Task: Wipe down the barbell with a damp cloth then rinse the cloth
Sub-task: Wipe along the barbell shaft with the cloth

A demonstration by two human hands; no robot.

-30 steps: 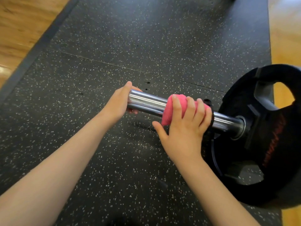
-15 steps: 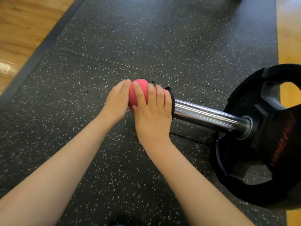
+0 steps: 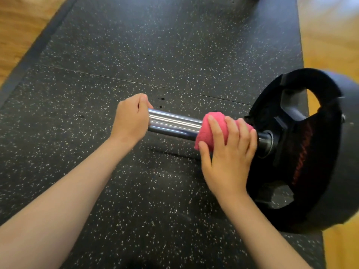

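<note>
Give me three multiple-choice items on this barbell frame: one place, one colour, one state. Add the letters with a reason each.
1. Where on the barbell is the cloth?
A) at the free end
B) next to the weight plate
C) off the bar
2. What colour is the cloth?
A) blue
B) pink
C) white
3. What is the right hand doing?
A) open, off the cloth
B) resting on the plate
C) curled round the cloth
Answers: 1 B, the cloth sits just short of the plate. 2 B, it is bright pink. 3 C, fingers and thumb wrap it on the bar.
</note>
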